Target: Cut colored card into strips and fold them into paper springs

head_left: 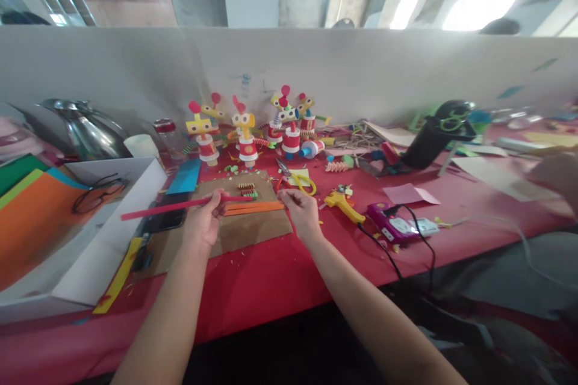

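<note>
The red table (253, 301) bears both finished-looking and loose pieces, so the work seems well advanced but incomplete. At near left is one white box (108, 234) with coloured sheets, and in the middle one brown cardboard sheet (253, 234). Beyond it, towards the wall, I count six upright cup figures (248, 147) with heads, and most show pleated arms; one more cup piece (315, 148) lies on its side at their right, apparently unfinished.

One long pink strip (158, 210) is held above the cardboard, pinched between thumb and fingers of the left hand (206, 219), and its visible length is flat and unpleated. The right hand (302, 210), by the cardboard's right edge, has its fingertips drawn together; whether they grip anything I cannot tell. To its right lie one purple power strip (388, 225) and one yellow glue gun (345, 207); just beyond the hand is one pair of yellow-handled scissors (313, 181). Between the hands, on the cardboard, are two visible orange strips (255, 209), also unpleated, and at least two small pleated coils (250, 194), attached to no figure
</note>
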The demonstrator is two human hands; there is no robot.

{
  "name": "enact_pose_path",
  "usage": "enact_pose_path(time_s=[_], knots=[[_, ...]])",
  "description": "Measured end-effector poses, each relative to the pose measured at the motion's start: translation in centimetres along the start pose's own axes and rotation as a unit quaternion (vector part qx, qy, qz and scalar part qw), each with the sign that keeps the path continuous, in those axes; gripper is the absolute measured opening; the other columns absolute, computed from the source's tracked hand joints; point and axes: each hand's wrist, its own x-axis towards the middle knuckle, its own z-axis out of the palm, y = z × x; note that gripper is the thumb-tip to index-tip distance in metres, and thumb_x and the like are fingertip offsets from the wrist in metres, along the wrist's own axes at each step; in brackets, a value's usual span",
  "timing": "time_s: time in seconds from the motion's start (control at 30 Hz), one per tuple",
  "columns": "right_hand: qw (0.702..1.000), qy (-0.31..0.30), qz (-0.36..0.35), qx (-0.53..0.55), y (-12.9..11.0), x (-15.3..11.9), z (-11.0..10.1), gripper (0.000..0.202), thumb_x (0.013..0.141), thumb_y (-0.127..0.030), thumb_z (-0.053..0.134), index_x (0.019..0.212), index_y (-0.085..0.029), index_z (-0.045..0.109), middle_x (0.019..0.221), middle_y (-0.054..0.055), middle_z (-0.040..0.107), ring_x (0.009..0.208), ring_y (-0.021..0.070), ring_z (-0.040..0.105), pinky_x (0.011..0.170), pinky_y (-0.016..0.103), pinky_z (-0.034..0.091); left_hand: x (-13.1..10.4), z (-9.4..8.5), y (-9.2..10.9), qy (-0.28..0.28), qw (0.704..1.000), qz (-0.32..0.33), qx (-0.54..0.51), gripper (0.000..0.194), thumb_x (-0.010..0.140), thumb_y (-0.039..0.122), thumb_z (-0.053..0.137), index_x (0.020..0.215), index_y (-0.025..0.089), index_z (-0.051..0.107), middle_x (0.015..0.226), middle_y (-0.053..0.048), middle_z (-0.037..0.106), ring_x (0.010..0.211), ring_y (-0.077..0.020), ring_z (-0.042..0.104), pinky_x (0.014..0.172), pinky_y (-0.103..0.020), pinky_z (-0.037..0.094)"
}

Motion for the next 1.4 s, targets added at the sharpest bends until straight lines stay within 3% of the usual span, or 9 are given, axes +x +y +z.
enact_pose_path(time_s=[0.17, 0.43, 0.6, 0.77, 0.87, 1.0, 1.07, 1.23, 1.4], knots=[[0.982, -0.105, 0.117, 0.109, -0.4, -1.4, 1.5, 0.034, 0.07, -0.049, 0.071, 0.086, -0.02, 0.063, 0.062, -0.001, 0.066, 0.05, 0.0115, 0.057, 0.048, 0.023, 0.043, -0.9, 1.0, -0.7, -0.019, 0.999, -0.031, -0.019, 0.01, 0.073, 0.009, 0.074, 0.082, 0.013, 0.071, 0.076, -0.005, 0.074, 0.067, -0.0103, 0.069, 0.06, -0.017, 0.052], [0.956, -0.16, 0.16, 0.188, -0.9, -2.2, 2.4, 0.043, 0.064, -0.054, 0.076, 0.078, -0.022, 0.052, 0.066, 0.0, 0.069, 0.055, 0.0128, 0.064, 0.056, 0.024, 0.05, -1.6, 2.1, -1.5, -0.008, 0.995, -0.064, -0.079, 0.018, 0.075, -0.003, 0.065, 0.066, 0.013, 0.065, 0.066, 0.001, 0.069, 0.065, -0.0077, 0.068, 0.062, -0.015, 0.054], [0.982, -0.138, 0.109, 0.067, -0.6, -2.0, 1.9, 0.039, 0.067, -0.056, 0.073, 0.066, -0.019, 0.061, 0.057, 0.0, 0.064, 0.046, 0.0093, 0.054, 0.045, 0.021, 0.039, -1.6, 1.9, -1.7, -0.006, 0.995, -0.08, -0.064, 0.012, 0.072, 0.001, 0.071, 0.068, 0.012, 0.067, 0.067, -0.001, 0.069, 0.061, -0.0073, 0.065, 0.056, -0.015, 0.051], [0.986, -0.142, 0.086, -0.008, 0.6, -2.0, 1.9, 0.051, 0.077, -0.066, 0.057, 0.054, -0.021, 0.052, 0.04, -0.006, 0.043, 0.036, 0.0078, 0.036, 0.039, 0.022, 0.027, -1.6, 1.9, -1.7, -0.007, 0.991, -0.11, -0.074, 0.01, 0.073, 0.004, 0.071, 0.068, 0.012, 0.068, 0.062, 0.0, 0.066, 0.055, -0.0056, 0.06, 0.051, -0.015, 0.047], [0.988, -0.123, 0.078, -0.045, 1.1, -1.9, 2.0, 0.054, 0.081, -0.063, 0.054, 0.048, -0.021, 0.046, 0.039, -0.005, 0.039, 0.038, 0.0082, 0.035, 0.041, 0.023, 0.027, -1.7, 2.0, -1.6, -0.018, 0.99, -0.129, -0.062, 0.005, 0.078, 0.008, 0.068, 0.074, 0.011, 0.07, 0.065, -0.002, 0.068, 0.056, -0.0062, 0.06, 0.052, -0.015, 0.048], [0.99, -0.126, 0.054, 0.037, 0.8, -2.1, 2.3, 0.027, 0.067, -0.046, 0.076, 0.075, -0.022, 0.066, 0.066, -0.002, 0.065, 0.059, 0.0115, 0.057, 0.054, 0.021, 0.042, -2.0, 2.1, -2.1, -0.038, 0.991, -0.12, -0.043, 0.005, 0.073, 0.009, 0.073, 0.079, 0.011, 0.072, 0.068, -0.003, 0.07, 0.058, -0.0071, 0.062, 0.054, -0.016, 0.049], [0.985, -0.131, 0.064, 0.094, 0.6, -2.2, 2.6, 0.032, 0.061, -0.04, 0.081, 0.087, -0.023, 0.069, 0.079, -0.001, 0.07, 0.07, 0.0129, 0.061, 0.063, 0.023, 0.046, -2.2, 2.3, -2.7, -0.044, 0.992, -0.115, -0.035, 0.01, 0.067, 0.01, 0.078, 0.076, 0.011, 0.072, 0.066, -0.003, 0.069, 0.058, -0.0073, 0.061, 0.053, -0.016, 0.047], [0.97, -0.061, 0.158, 0.172, 0.3, -2.0, 2.7, 0.026, 0.065, -0.041, 0.079, 0.06, -0.018, 0.069, 0.056, -0.002, 0.064, 0.054, 0.0109, 0.055, 0.058, 0.025, 0.043, -2.5, 3.0, -3.9, -0.059, 0.992, -0.11, 0.005, 0.026, 0.051, 0.015, 0.087, 0.07, 0.011, 0.071, 0.059, 0.001, 0.065, 0.051, -0.0058, 0.054, 0.051, -0.019, 0.042], [0.956, 0.031, 0.165, 0.24, -0.3, -1.0, 1.9, 0.022, 0.059, -0.035, 0.084, 0.061, -0.018, 0.069, 0.062, 0.001, 0.069, 0.058, 0.0123, 0.06, 0.056, 0.024, 0.043, -1.7, 2.4, -2.6, -0.017, 0.994, -0.102, -0.015, 0.024, 0.055, 0.015, 0.086, 0.064, 0.012, 0.063, 0.055, 0.004, 0.059, 0.049, -0.0045, 0.052, 0.049, -0.017, 0.041]])
